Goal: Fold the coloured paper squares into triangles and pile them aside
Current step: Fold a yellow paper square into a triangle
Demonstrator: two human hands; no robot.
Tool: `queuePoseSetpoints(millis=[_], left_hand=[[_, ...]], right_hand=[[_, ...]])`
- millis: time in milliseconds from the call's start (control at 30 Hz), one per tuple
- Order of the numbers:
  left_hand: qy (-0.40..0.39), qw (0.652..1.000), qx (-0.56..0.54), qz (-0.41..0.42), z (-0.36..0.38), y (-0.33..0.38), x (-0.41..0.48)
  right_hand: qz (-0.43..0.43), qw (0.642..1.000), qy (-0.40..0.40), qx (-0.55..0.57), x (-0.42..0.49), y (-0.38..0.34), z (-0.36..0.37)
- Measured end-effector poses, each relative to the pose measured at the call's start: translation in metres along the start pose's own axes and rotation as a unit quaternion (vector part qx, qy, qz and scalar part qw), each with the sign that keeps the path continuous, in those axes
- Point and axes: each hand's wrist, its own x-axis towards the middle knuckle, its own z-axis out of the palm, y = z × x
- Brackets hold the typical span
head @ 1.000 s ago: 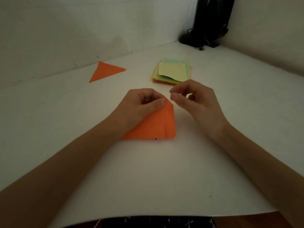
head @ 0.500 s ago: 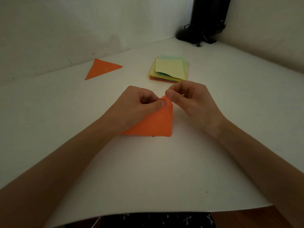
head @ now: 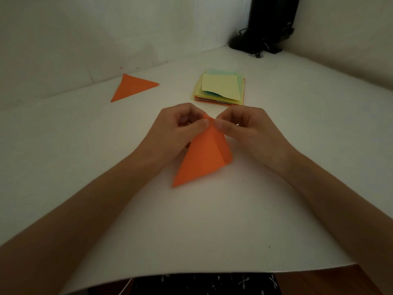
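Observation:
An orange paper (head: pixel 202 158), folded over on itself, lies in the middle of the white sheet with its far corner lifted. My left hand (head: pixel 176 133) pinches that far corner between thumb and fingers. My right hand (head: pixel 248 133) pinches the same corner from the right, thumb tip against the paper. Both layers meet under my fingers; the near tip points toward me at the left. A finished orange triangle (head: pixel 133 87) lies flat at the far left. A stack of coloured paper squares (head: pixel 221 88), pale yellow on top, sits behind my hands.
A white sheet (head: pixel 212 231) covers the table, its near edge curling over a wooden top (head: pixel 331 282). A black stand with cables (head: pixel 265 30) occupies the far right corner. Pale walls close in behind and on the right.
My right hand moved in from beside the paper and took hold of the far corner with my left. The folded paper has turned, its near tip now pointing left toward me.

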Motion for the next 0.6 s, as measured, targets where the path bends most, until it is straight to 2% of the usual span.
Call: queuePoseSetpoints(millis=[67,200,267,333,467,600], left_hand=[[0.001,0.999,-0.028,-0.026,0.000,0.000,0.000],[-0.066,0.997,0.005,-0.038,-0.006,0.003,0.001],[-0.072,0.996,0.051,-0.027,-0.008,0.004,0.001],[-0.057,0.997,0.054,-0.026,-0.009,0.004,0.002],[0.005,0.990,-0.105,-0.097,-0.018,0.000,0.007],[0.000,0.976,-0.176,-0.131,-0.025,-0.001,0.009]], right_hand=[[0.012,0.999,0.000,0.033,0.001,0.000,-0.002],[-0.006,0.996,-0.012,-0.084,0.000,0.000,-0.001],[-0.007,0.992,-0.020,-0.127,-0.001,-0.002,0.001],[0.006,0.995,-0.022,-0.095,-0.002,-0.003,0.001],[0.061,0.998,0.004,0.014,-0.001,-0.004,-0.003],[0.081,0.991,0.059,0.092,0.002,-0.002,-0.007]])
